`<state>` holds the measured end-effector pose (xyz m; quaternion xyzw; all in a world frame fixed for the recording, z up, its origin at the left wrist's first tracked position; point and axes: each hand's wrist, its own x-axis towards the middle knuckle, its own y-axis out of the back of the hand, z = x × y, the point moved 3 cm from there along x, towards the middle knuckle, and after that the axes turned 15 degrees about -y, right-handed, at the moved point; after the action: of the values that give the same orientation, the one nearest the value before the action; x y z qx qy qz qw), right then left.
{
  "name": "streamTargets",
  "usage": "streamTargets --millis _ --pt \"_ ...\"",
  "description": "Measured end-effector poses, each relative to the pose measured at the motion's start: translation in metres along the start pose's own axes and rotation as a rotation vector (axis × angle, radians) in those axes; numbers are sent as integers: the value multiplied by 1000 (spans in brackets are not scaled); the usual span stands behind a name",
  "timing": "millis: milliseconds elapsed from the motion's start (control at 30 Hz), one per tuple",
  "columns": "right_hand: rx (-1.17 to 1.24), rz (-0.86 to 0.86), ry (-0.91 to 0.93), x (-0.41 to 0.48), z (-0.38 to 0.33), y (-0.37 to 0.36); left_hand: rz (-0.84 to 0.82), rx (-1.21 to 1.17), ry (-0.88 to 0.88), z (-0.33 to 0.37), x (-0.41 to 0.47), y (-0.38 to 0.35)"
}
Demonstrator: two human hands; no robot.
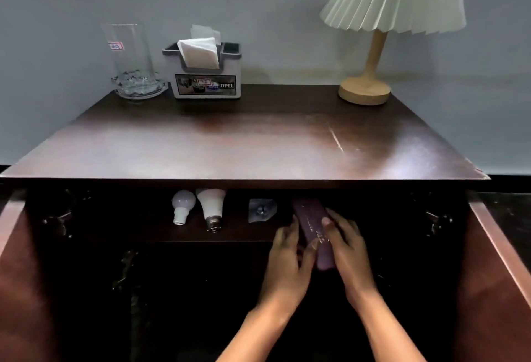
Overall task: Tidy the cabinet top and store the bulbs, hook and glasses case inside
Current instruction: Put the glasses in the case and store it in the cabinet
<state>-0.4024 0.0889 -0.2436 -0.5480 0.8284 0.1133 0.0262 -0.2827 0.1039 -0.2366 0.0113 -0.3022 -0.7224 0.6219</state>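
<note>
Both hands on the long purple glasses case [313, 232].
Left hand [288, 258] and right hand [346, 249] grip its sides on the dark shelf [244, 230].

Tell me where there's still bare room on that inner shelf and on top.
On the shelf, the dark stretch left of the two bulbs looks bare. The hook and glasses case, held by both hands, crowd the middle. On the cabinet top, everything in front of the glass, tissue box and lamp is bare.
</note>
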Motion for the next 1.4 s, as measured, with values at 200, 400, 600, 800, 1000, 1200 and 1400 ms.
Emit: streamTargets --millis 200,400,600,800,1000,1200,1400 --pt "-276 126 -5 37 -15 -14 13 94 -45 -4 34 -12" --pt "-411 129 3 54 -13 -31 -41 220 -60 -25 52 -13" --pt "-451 138 -28 55 -21 -34 -88 287 -45 -33 58 -15" --pt "-526 130 -44 50 -29 -38 -112 352 -26 -35 60 -14" --pt "-648 258 -82 41 -21 -36 -112 314 -28 -29 51 -12" --pt "-658 382 -32 -3 -34 -18 -91 367 -88 -15 25 0" --pt "-727 415 243 -77 -63 -9 -121 431 -156 27 -17 26"
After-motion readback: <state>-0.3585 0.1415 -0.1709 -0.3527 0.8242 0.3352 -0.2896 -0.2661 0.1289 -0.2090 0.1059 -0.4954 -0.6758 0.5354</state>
